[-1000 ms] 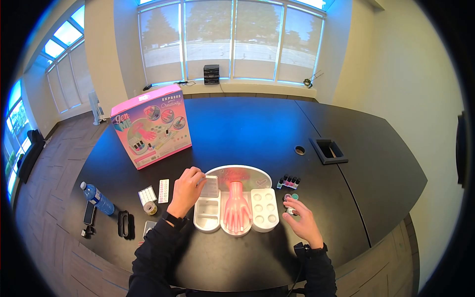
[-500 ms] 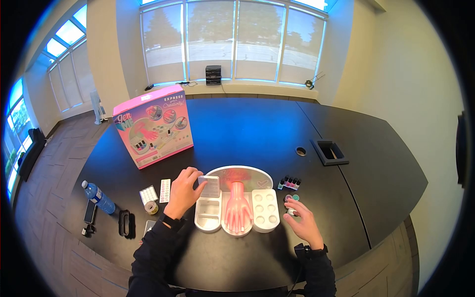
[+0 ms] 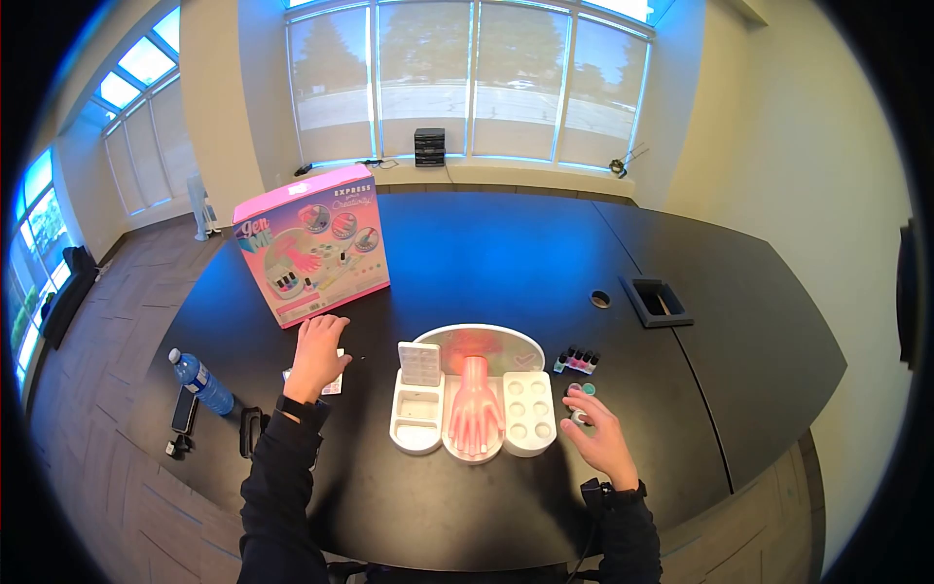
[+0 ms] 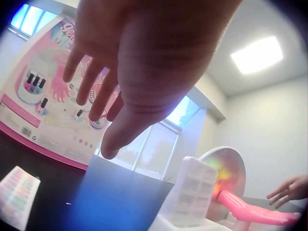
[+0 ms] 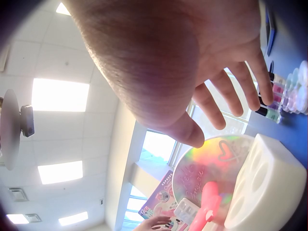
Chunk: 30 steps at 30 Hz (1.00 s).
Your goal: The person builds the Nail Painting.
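Note:
My left hand hovers over a sticker sheet, partly covering it. Its fingers hang loose with nothing between them in the left wrist view. A translucent gridded panel stands upright at the back of the left tray of a white manicure station. In the station's middle lies a pink model hand, before a round iridescent backboard. My right hand, fingers spread and empty, is beside small jars to the right of the white six-well tray.
A pink box stands at the back left. Small nail polish bottles are grouped behind the jars. A water bottle, a black case-like frame and a dark phone-like slab occupy the left side. A square table opening lies back right.
My left hand has let go of the upright panel and moved left to above the sticker sheet. The panel stays standing on the tray. My right hand has hardly moved.

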Motion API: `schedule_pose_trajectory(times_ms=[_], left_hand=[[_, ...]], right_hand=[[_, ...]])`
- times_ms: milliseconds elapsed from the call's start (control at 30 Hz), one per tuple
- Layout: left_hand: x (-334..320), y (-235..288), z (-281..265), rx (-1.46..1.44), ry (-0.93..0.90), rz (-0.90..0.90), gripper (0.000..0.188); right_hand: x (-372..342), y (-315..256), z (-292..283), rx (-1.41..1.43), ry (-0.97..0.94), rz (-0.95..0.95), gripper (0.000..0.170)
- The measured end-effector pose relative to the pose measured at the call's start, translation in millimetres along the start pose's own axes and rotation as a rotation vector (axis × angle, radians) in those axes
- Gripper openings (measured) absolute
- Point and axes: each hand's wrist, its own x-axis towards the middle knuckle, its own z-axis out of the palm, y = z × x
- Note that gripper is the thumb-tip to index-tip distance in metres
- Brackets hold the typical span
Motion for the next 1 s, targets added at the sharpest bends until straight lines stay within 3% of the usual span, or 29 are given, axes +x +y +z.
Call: schedule_pose_trajectory(times_ms=[233, 533, 867, 1000], left_hand=[[4, -35, 15, 0.196, -0.402, -0.073, 0.104], [12, -56, 45, 0.278, -0.662, -0.102, 0.132], [14, -59, 53, 0.283, -0.730, -0.112, 0.137], [10, -63, 56, 0.301, -0.636, -0.084, 0.136]], right_hand=[[1, -2, 0, -0.002, 0.005, 0.002, 0.041], [-2, 0, -5, 0.055, 0.036, 0.020, 0.041], [-3, 1, -8, 0.065, 0.039, 0.014, 0.041], [-3, 2, -7, 0.057, 0.033, 0.023, 0.040]])
